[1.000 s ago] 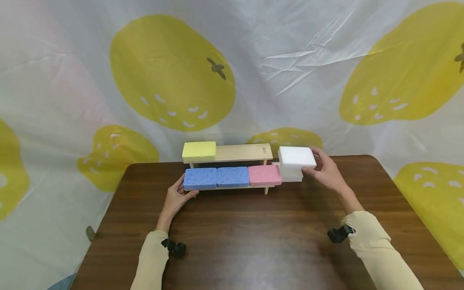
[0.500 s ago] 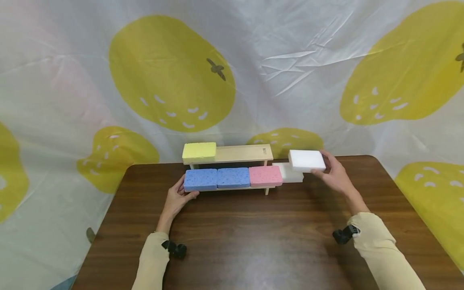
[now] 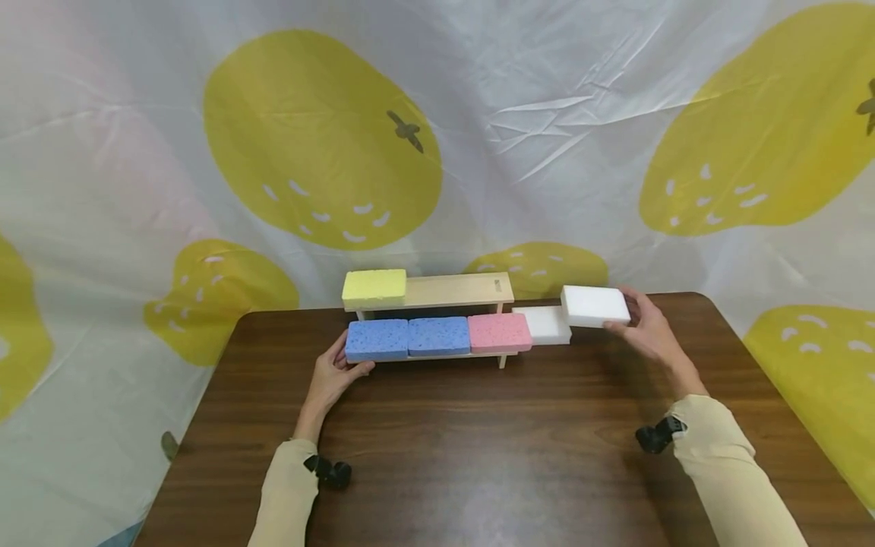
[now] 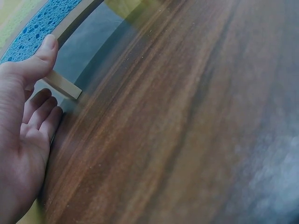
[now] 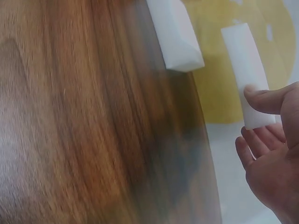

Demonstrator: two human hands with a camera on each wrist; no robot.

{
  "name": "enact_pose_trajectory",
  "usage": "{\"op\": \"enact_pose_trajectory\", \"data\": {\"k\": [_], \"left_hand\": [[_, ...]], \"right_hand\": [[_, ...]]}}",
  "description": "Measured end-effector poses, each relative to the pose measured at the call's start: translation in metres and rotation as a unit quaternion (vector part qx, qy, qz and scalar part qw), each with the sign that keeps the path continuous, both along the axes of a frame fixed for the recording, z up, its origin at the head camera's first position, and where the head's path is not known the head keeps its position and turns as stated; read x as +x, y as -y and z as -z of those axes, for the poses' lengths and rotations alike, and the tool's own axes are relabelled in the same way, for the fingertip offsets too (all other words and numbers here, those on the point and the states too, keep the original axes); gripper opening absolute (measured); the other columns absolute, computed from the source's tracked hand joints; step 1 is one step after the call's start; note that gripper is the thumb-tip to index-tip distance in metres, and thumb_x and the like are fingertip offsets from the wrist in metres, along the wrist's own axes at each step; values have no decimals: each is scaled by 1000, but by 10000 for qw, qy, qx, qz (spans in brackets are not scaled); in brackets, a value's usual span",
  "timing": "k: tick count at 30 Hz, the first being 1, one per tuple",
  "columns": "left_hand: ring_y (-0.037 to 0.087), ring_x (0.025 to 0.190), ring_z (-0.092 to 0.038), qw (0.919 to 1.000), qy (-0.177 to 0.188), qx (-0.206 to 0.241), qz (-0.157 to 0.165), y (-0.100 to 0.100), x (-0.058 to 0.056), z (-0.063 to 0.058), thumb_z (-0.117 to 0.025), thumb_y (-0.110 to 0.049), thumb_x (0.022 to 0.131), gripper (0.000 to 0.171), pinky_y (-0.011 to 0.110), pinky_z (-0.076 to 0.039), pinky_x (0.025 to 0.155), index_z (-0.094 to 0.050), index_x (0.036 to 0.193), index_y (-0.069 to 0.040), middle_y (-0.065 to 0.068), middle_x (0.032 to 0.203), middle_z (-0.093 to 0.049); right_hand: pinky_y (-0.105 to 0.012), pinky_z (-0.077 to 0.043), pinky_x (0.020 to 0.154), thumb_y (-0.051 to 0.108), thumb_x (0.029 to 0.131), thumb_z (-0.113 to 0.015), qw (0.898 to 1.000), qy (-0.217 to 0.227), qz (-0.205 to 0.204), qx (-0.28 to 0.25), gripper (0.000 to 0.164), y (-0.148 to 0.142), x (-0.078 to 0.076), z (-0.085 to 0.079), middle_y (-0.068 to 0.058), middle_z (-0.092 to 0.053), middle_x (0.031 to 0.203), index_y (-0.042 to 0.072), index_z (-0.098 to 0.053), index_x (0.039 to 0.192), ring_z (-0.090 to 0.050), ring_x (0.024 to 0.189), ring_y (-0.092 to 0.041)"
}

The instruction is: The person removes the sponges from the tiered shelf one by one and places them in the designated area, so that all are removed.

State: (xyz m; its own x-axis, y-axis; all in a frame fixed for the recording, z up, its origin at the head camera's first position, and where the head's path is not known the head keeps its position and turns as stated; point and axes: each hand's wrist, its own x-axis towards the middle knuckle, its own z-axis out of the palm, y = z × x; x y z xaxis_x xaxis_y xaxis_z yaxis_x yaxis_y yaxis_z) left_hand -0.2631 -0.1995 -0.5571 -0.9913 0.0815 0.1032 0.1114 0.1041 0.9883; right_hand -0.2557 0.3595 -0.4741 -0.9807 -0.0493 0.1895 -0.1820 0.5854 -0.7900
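Note:
A two-tier wooden rack [image 3: 456, 289] stands at the far side of the table. My left hand [image 3: 333, 372] grips its lower left end, thumb [image 4: 46, 51] on the front edge and fingers curled underneath beside a leg [image 4: 65, 86]. Two blue sponges [image 3: 377, 339] and a pink sponge [image 3: 500, 332] line the lower tier. A yellow sponge [image 3: 374, 287] lies on the upper tier's left end. To the right, my right hand [image 3: 645, 328] pinches a white sponge [image 3: 596, 305] between thumb and fingers, raised above the table. Another white sponge [image 3: 548, 325] lies beside the rack's right end.
The brown wooden table [image 3: 472, 448] ends just behind the rack. A white curtain [image 3: 533, 114] printed with large yellow fruit hangs behind it. Black wrist cameras [image 3: 659, 435] are strapped over both sleeves.
My right hand has moved the held white sponge to the right and slightly down, uncovering the other white sponge. The left hand keeps its grip at the rack.

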Motion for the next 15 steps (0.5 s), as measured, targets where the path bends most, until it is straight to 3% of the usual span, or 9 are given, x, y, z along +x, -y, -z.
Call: {"op": "enact_pose_trajectory", "data": {"k": [2, 7, 9, 15], "left_hand": [[-4, 98, -66, 10000, -20, -15, -10, 0, 0, 0, -78, 5, 85, 88, 17, -58, 73, -30, 158, -1, 28, 146, -52], [-4, 97, -66, 10000, -19, -29, -25, 0, -1, 0, -79, 5, 84, 88, 17, -58, 73, -31, 158, -1, 29, 145, -53], [-4, 97, -67, 10000, -22, -19, -22, 0, -2, 1, -79, 4, 84, 88, 18, -58, 74, -31, 158, -1, 29, 145, -53], [-5, 99, -65, 9999, -3, -109, -19, 1, -1, 2, -79, 2, 86, 88, 16, -57, 75, -30, 159, -2, 28, 147, -51]], "right_hand": [[0, -39, 77, -3, 91, -69, 10000, -21, 32, -44, 72, -4, 0, 2, -45, -43, 142, -17, -28, 149, -59, 119, -34], [0, -38, 79, -5, 91, -68, 9998, 15, 133, -114, 70, -11, 1, 9, -45, -42, 143, -18, -29, 148, -57, 120, -35], [1, -37, 79, -5, 91, -68, 9997, 102, 166, -160, 71, -14, 1, 12, -45, -40, 145, -18, -27, 148, -45, 129, -53], [-1, -39, 79, -2, 90, -71, 9994, 237, 245, -107, 72, -22, 0, 24, -43, -43, 143, -17, -30, 147, -51, 125, -43]]}}
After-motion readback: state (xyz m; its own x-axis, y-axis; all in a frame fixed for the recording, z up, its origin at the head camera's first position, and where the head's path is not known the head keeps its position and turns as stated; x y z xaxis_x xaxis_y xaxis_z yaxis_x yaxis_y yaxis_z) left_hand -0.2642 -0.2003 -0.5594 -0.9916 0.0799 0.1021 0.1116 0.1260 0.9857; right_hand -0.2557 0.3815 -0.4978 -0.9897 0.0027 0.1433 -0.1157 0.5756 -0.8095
